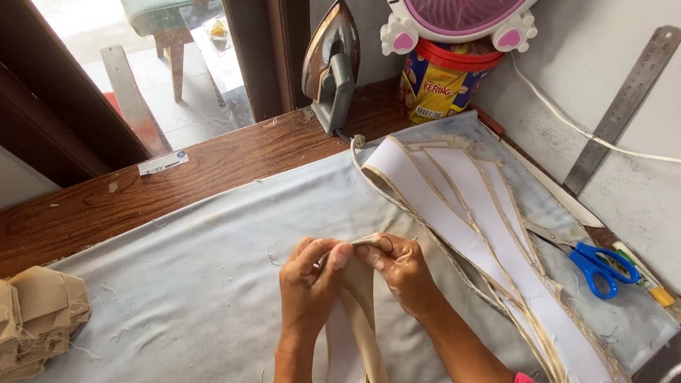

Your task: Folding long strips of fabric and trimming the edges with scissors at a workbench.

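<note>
Both of your hands meet over the middle of the worktop (226, 158): your left hand (310, 279) and your right hand (404, 271) are each closed in a pinch on the top end of a beige fabric strip (363, 325), which is lined white on one face and hangs down from your fingers toward you, out of the bottom of the view. Under it lies a pale grey padded cloth (196, 285), flecked with loose thread ends, that covers most of the dark wooden surface. Just to your right, a fanned stack of long white-faced strips (501, 246) with beige edges runs from the far side of the cloth down to the near right corner. Blue-handled scissors (597, 263) rest on the cloth beside that stack, and a small yellow-ended tool (650, 284) lies near them at the edge. At the near left corner sits a pile of folded beige pieces (15, 322). At the far edge an iron (332, 63) stands upright on its heel against the wall, next to a yellow tin with a red rim (439, 84) beneath a pink and white fan (462, 15). A steel ruler (624, 105) leans on the white wall (666, 193), crossed by a white cord (584, 130). Through the dark door frame on the left you see a tiled floor (197, 106) outside.
</note>
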